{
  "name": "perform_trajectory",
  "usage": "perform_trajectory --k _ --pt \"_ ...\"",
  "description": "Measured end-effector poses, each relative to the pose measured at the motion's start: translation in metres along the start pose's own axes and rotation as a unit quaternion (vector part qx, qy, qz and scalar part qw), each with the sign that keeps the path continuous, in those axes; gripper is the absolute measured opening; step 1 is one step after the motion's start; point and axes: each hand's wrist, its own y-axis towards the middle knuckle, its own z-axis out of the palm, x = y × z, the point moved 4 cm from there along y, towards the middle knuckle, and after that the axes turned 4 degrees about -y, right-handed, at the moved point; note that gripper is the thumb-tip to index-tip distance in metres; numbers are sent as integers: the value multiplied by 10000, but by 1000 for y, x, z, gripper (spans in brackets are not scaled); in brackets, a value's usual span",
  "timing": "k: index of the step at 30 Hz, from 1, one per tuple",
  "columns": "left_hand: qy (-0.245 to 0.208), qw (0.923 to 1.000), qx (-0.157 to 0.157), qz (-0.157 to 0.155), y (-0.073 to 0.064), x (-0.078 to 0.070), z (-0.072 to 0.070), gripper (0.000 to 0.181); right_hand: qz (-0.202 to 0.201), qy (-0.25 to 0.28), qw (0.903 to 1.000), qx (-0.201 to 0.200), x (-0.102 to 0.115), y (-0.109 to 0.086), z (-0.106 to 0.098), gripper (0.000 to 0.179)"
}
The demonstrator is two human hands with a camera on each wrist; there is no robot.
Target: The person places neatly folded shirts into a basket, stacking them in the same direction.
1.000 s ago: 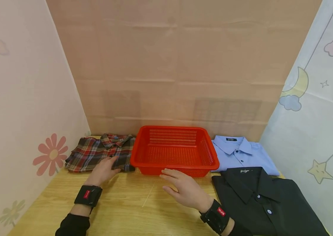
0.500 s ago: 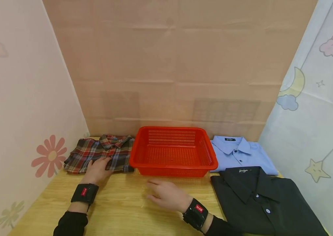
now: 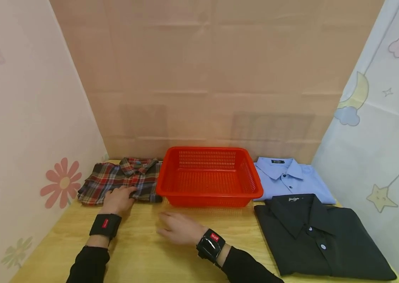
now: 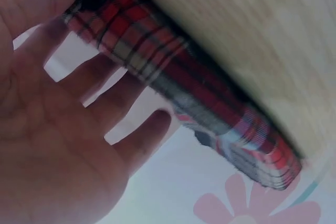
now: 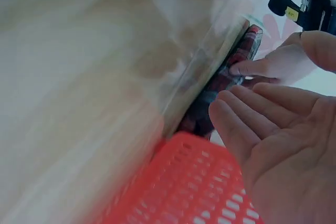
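Observation:
A folded plaid shirt (image 3: 105,181) in red, black and cream lies at the back left of the table. My left hand (image 3: 117,201) is at its front edge. In the left wrist view, the fingers of the left hand (image 4: 63,124) reach over the plaid shirt (image 4: 178,77) fairly straight, with the thumb close to its front edge. Whether the thumb presses on the cloth is hard to tell. My right hand (image 3: 181,228) is over the table in front of the basket, holding nothing; the right wrist view shows its fingers extended.
A red plastic basket (image 3: 208,201) stands at the back centre, with nothing inside. To its right lie a folded light blue shirt (image 3: 303,184) and, nearer, a folded black shirt (image 3: 344,239). A brown paper wall (image 3: 203,78) closes off the back.
My right hand has moved left and nearer to me, from the basket's front to over the bare wood. My left hand has shifted slightly left along the plaid shirt's front edge.

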Motion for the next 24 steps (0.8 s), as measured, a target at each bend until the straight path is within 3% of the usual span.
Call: perform_trajectory --k 5,12,19,22,24 --pt "-308 9982 516 -85 -4 -1 -9 41 292 495 9978 321 7 11 5 60" --pt "-964 9877 1217 -202 -18 2 -21 36 616 797 9942 378 18 21 9 65" --pt "-1314 9825 1304 -221 -25 12 -27 25 911 586 9933 401 23 31 15 68" --pt "-1636 9779 1246 -388 -26 23 -25 29 1097 830 9886 615 25 35 17 71" --pt "-1689 9787 1050 -502 -26 32 -27 29 1241 1088 9839 692 27 37 16 72"
